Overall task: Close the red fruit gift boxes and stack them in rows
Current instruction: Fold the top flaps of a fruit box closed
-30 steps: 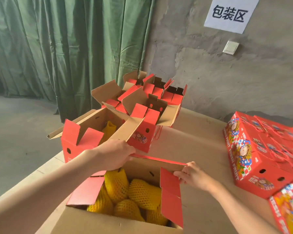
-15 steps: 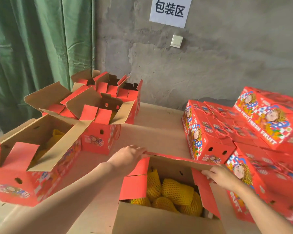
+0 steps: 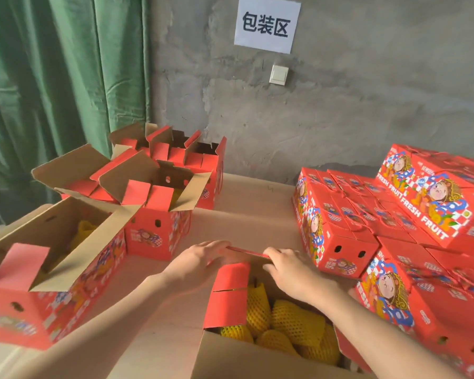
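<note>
Because the far top flap (image 3: 246, 251) of the nearest open red cardboard gift box (image 3: 257, 359) had to fold down over its load, both hands were on that flap's thin red edge. The right hand (image 3: 293, 272) gripped it, fingers curled over the top and thumb beneath. The left hand (image 3: 200, 261) lay at the flap's left end with fingers reaching across; blur made it impossible to tell whether it pinched the card or merely pressed it. Between the arms a slotted red side flap (image 3: 229, 294) stood upright, probably waiting to be tucked in with the rest. Yellow fruit in foam netting (image 3: 293, 321) filled the box below.

This box sat on the tan tabletop (image 3: 257, 214) just beside the closed red printed gift boxes (image 3: 337, 242) on the right, which touched one another in rows with a second layer started on top, so a finished box would, I judged, have only a short trip. Several unclosed red boxes (image 3: 159, 222) waited apart on the left, flaps splayed.

Its right side flap (image 3: 350, 351) was mostly hidden under the right forearm (image 3: 367, 324), and its near wall ran off the bottom edge. The fruit could not be counted. The stack was cut off at the right, so its extent was unknown, and the rearmost open boxes showed nothing of their contents.
</note>
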`<state>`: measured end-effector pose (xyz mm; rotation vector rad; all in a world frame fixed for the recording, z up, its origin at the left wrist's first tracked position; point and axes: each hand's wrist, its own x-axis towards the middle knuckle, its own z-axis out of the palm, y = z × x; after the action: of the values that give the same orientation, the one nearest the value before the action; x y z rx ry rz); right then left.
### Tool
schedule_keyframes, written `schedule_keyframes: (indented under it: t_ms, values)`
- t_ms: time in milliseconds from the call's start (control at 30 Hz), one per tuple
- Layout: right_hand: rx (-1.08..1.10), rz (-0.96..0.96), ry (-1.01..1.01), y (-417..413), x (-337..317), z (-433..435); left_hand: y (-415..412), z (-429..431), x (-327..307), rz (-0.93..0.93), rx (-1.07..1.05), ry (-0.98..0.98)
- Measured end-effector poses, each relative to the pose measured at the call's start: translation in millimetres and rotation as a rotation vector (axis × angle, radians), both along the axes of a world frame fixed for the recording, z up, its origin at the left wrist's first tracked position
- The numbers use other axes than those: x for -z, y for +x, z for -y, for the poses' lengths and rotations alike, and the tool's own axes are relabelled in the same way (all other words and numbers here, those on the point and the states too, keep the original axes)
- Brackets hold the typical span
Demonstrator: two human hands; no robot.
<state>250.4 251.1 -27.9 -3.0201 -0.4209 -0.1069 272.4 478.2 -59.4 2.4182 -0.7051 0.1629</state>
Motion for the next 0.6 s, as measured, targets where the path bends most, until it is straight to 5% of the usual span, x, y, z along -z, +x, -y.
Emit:
schedule_keyframes:
  t_ms: [133,300,400,600]
  values:
    - [0.093,0.125,-0.119,30.7,7.2,-8.8,-13.5,-18.8,2.2,-0.039,-0.063,0.009]
    - [0.175,0.056,0.037,53.1,4.1,-3.1,-26.9,-11.3,17.4,-0.094,-0.109,0.008]
    - [0.016,0.075,0.224,43.5,-2.6,9.1,-27.1,1.4,30.8,-0.123,-0.105,-0.003]
    - [-0.094,0.615,0.287,-26.7,11.2,75.4,-12.6,18.1,48.1,-0.059,-0.186,-0.203]
